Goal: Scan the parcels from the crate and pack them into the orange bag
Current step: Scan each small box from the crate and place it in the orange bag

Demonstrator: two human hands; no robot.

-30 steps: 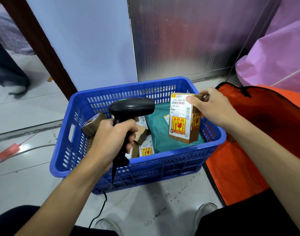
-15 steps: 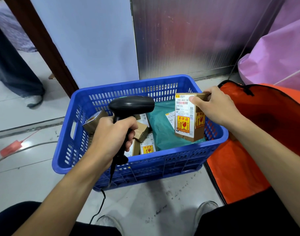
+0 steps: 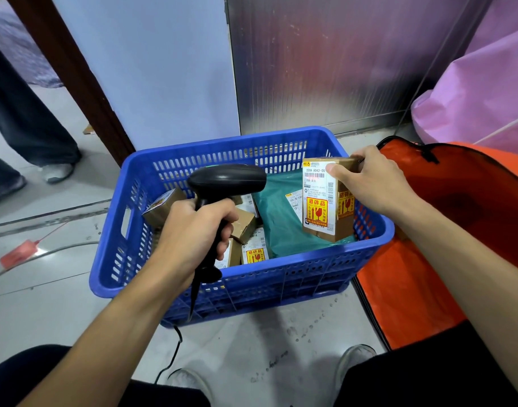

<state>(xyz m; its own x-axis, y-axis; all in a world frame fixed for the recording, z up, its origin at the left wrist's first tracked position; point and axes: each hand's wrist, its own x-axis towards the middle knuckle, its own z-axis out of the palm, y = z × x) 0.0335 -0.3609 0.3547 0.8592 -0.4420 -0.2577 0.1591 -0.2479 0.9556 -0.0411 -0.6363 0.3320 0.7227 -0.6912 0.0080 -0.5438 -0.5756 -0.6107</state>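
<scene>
My left hand (image 3: 193,230) grips the handle of a black barcode scanner (image 3: 226,180), whose head points right across the blue crate (image 3: 251,280). My right hand (image 3: 372,183) holds a brown cardboard parcel (image 3: 325,201) upright by its top over the crate's right side; its white label and yellow fragile stickers face the scanner. Inside the crate lie a teal mailer bag (image 3: 281,224) and several small brown boxes (image 3: 246,224). The orange bag (image 3: 457,218) lies open on the floor right of the crate.
The scanner's black cable (image 3: 175,342) runs down to the floor between my shoes. Another person's legs and shoes (image 3: 46,160) stand at far left. A pink sack (image 3: 481,92) sits behind the orange bag. A red tag (image 3: 19,254) lies on the floor at left.
My right hand has shifted the parcel slightly right and up over the crate. The person at left has stepped closer. The scanner stays roughly where it was.
</scene>
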